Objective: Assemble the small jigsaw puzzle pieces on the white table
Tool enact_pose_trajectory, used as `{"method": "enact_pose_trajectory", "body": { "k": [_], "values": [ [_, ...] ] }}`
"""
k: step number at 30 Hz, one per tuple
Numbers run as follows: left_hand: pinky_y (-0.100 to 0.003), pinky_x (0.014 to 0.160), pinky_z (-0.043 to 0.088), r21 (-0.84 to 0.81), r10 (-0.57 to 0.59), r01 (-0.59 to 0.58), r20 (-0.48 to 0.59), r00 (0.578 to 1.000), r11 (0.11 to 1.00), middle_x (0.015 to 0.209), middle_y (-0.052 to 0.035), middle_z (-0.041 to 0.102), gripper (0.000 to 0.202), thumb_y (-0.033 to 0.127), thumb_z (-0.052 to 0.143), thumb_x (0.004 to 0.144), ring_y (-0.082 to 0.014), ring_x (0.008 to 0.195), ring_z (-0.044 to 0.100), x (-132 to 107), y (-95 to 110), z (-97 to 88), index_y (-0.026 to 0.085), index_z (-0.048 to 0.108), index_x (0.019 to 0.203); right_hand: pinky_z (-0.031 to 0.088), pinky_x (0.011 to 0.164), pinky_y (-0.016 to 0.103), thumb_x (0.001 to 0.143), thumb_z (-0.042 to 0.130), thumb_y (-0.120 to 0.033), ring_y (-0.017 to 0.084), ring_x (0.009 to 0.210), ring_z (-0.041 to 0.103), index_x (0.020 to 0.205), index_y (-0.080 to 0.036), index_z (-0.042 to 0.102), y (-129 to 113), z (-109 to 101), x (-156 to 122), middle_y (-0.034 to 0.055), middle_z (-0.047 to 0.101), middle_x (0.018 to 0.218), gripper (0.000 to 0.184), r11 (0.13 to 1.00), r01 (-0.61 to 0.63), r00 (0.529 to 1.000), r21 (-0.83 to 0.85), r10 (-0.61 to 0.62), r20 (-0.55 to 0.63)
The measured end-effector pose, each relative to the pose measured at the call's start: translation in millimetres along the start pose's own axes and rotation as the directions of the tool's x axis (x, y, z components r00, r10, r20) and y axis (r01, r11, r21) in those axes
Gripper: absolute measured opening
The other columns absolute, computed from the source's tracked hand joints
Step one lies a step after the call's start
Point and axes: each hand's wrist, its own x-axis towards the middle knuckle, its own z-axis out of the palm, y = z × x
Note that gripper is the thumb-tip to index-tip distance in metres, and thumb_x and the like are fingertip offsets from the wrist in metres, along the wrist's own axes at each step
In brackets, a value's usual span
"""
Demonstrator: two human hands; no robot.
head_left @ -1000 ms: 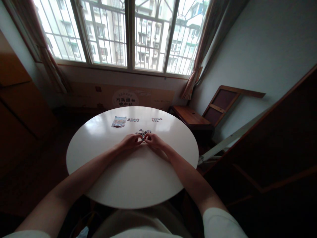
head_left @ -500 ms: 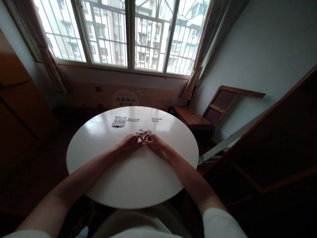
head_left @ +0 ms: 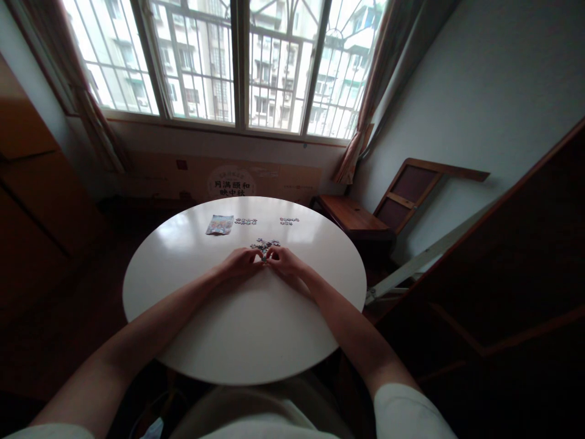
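Observation:
Both hands meet at the middle of a white oval table. My left hand is closed, its fingertips pinching a small jigsaw puzzle piece. Opposite it, my right hand pinches the same spot from the right side. The piece is tiny and mostly covered by the fingers. Just beyond the fingertips lies a loose pile of puzzle pieces. Farther back, several pieces sit in rows on the left, and another group of pieces is laid out in rows on the right.
A colourful picture sheet or packet lies left of the rows. Behind the table, a printed cardboard panel leans under the barred window. A wooden chair stands at the back right, and an orange-brown cabinet at the left.
Both hands stay in the same place, still pinching at the near edge of the pile. The small piece between the fingertips looks slightly turned. The pile and rows are unchanged.

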Motion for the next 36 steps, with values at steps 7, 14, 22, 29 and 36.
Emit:
{"method": "enact_pose_trajectory", "body": {
  "k": [7,14,22,29,36],
  "values": [
    [-0.019,0.051,0.026,-0.009,0.011,-0.011,-0.006,1.000,1.000,0.053,0.0050,0.050,0.038,0.052,0.050,0.081,-0.0071,0.048,0.040,0.9,-2.9,1.9,0.019,0.067,0.092,0.032,0.054,0.019,0.075,0.062,-0.027,0.007,0.054,0.044,0.084,-0.013,0.063,1.4,-0.2,1.2,-0.0027,0.055,0.063,0.017,1.000,-0.009,1.000,-0.014,0.009,0.004],
    [-0.019,0.050,0.026,-0.010,0.008,-0.008,-0.017,1.000,1.000,0.053,0.0054,0.049,0.036,0.050,0.051,0.081,-0.0070,0.048,0.041,1.0,-4.8,4.1,0.019,0.067,0.093,0.033,0.056,0.019,0.075,0.061,-0.026,0.007,0.056,0.046,0.085,-0.013,0.063,0.7,-1.1,0.2,-0.0015,0.057,0.066,0.016,1.000,0.010,1.000,-0.004,-0.010,0.002],
    [-0.019,0.051,0.027,-0.005,0.022,-0.022,-0.026,0.999,1.000,0.052,0.0051,0.049,0.035,0.049,0.052,0.081,-0.0071,0.048,0.040,0.7,-2.0,2.3,0.019,0.067,0.092,0.033,0.054,0.019,0.076,0.061,-0.025,0.007,0.054,0.045,0.084,-0.013,0.064,-2.4,-1.3,0.3,-0.0019,0.057,0.064,0.015,1.000,-0.009,1.000,-0.009,0.009,0.008],
    [-0.019,0.051,0.026,-0.005,0.020,-0.020,-0.021,1.000,1.000,0.052,0.0050,0.049,0.036,0.050,0.052,0.081,-0.0069,0.047,0.041,0.0,-1.4,1.3,0.019,0.067,0.093,0.033,0.055,0.019,0.076,0.062,-0.027,0.007,0.055,0.045,0.085,-0.012,0.064,-3.4,-2.0,-0.4,-0.0013,0.058,0.065,0.017,1.000,-0.003,1.000,-0.015,0.004,0.009],
    [-0.019,0.051,0.027,-0.010,0.021,-0.021,-0.017,1.000,1.000,0.052,0.0054,0.049,0.036,0.050,0.051,0.081,-0.0067,0.047,0.040,0.5,-2.8,2.0,0.019,0.067,0.092,0.032,0.054,0.018,0.076,0.061,-0.026,0.008,0.056,0.046,0.085,-0.012,0.063,-1.2,-1.5,0.4,-0.0014,0.057,0.063,0.017,1.000,0.010,1.000,-0.024,-0.010,0.009]
  ]
}}
